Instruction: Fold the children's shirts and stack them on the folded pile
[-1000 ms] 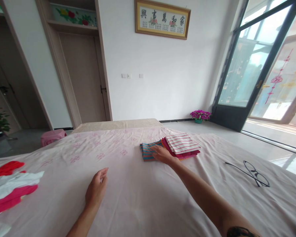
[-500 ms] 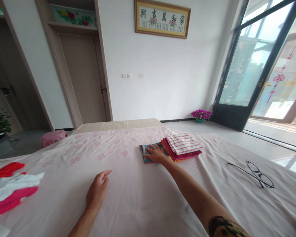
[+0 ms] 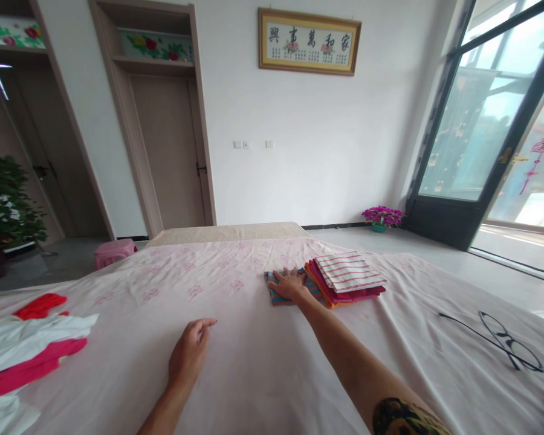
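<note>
My right hand (image 3: pixel 290 284) lies flat with spread fingers on a folded blue, orange and brown striped cloth (image 3: pixel 278 298), covering its middle. Right beside that cloth is a stack of folded clothes: a white piece with red stripes (image 3: pixel 350 270) on top, a magenta piece (image 3: pixel 360 294) below it, and an orange piece (image 3: pixel 333 305) at the bottom. My left hand (image 3: pixel 189 350) hovers or rests by the sheet to the left, loosely bent with the index finger pointing inward, holding nothing. All these cloths lie on a pale pink flowered sheet (image 3: pixel 236 386).
Crumpled clothes lie at the left: a red piece (image 3: pixel 40 306), a white piece (image 3: pixel 36 335) and a pink piece (image 3: pixel 36 367). Black-framed glasses (image 3: pixel 508 344) rest on the sheet at the right. A pink stool (image 3: pixel 115 252) and a purple flower pot (image 3: pixel 381 217) stand on the floor.
The whole view has shifted slightly, so everything appears a little further right and lower. My right hand stays on the striped cloth; my left hand keeps about the same pose.
</note>
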`<control>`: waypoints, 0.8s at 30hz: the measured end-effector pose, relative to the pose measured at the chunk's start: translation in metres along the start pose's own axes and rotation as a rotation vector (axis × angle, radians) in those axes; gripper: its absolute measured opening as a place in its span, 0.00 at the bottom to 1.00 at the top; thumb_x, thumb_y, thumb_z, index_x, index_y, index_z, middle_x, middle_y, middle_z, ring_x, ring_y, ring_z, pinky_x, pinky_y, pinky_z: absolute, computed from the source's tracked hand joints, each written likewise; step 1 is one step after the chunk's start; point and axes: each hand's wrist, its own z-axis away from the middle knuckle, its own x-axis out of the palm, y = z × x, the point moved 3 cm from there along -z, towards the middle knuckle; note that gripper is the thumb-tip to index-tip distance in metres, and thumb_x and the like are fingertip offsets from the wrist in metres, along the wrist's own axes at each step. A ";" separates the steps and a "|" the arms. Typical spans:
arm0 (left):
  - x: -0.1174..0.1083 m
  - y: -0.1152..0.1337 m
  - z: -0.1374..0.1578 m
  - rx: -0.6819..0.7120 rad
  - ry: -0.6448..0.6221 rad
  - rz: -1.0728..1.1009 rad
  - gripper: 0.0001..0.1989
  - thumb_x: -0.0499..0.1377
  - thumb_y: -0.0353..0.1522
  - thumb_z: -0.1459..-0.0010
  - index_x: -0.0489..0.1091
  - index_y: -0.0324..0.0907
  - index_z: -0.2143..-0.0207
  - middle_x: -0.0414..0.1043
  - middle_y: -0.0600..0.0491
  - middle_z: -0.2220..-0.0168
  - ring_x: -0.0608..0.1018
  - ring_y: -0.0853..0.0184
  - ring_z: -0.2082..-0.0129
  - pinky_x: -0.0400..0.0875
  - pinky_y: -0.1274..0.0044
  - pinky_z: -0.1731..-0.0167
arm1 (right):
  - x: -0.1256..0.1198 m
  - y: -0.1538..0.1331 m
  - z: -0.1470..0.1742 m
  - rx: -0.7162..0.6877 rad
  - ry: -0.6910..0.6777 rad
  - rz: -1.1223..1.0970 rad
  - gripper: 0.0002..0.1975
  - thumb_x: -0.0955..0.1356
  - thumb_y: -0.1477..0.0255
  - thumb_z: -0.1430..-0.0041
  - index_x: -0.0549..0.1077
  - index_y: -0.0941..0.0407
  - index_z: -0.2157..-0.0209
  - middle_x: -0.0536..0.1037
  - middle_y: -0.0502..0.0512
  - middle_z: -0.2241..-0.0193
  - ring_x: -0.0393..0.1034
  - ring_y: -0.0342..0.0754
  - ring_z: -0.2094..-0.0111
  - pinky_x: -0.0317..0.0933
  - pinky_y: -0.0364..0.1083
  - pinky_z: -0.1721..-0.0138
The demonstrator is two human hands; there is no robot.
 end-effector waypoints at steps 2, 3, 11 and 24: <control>-0.001 0.003 0.001 -0.005 0.008 -0.009 0.17 0.48 0.34 0.40 0.75 0.47 0.58 0.75 0.52 0.51 0.76 0.64 0.51 0.67 0.72 0.48 | -0.002 -0.002 0.003 0.005 0.000 0.013 0.35 0.54 0.44 0.40 0.56 0.42 0.35 0.49 0.58 0.32 0.35 0.73 0.34 0.30 0.78 0.46; -0.002 0.005 0.002 -0.013 0.008 -0.014 0.16 0.48 0.34 0.40 0.75 0.47 0.58 0.75 0.53 0.51 0.76 0.64 0.51 0.67 0.72 0.49 | -0.003 -0.004 0.006 -0.018 0.011 0.027 0.33 0.54 0.46 0.38 0.56 0.42 0.35 0.48 0.57 0.31 0.33 0.72 0.33 0.29 0.78 0.45; -0.008 0.012 0.004 -0.031 0.038 0.042 0.16 0.50 0.28 0.42 0.74 0.45 0.56 0.76 0.52 0.51 0.76 0.67 0.52 0.67 0.76 0.50 | 0.008 -0.041 0.047 -0.159 0.197 0.047 0.30 0.54 0.56 0.32 0.54 0.53 0.33 0.55 0.60 0.33 0.38 0.62 0.32 0.33 0.66 0.37; -0.128 -0.029 -0.015 0.018 0.268 -0.214 0.21 0.51 0.22 0.45 0.71 0.40 0.50 0.71 0.43 0.47 0.70 0.59 0.43 0.58 0.66 0.40 | 0.043 -0.077 0.119 -0.429 0.251 0.023 0.25 0.56 0.61 0.32 0.63 0.53 0.37 0.63 0.58 0.36 0.51 0.54 0.35 0.34 0.58 0.34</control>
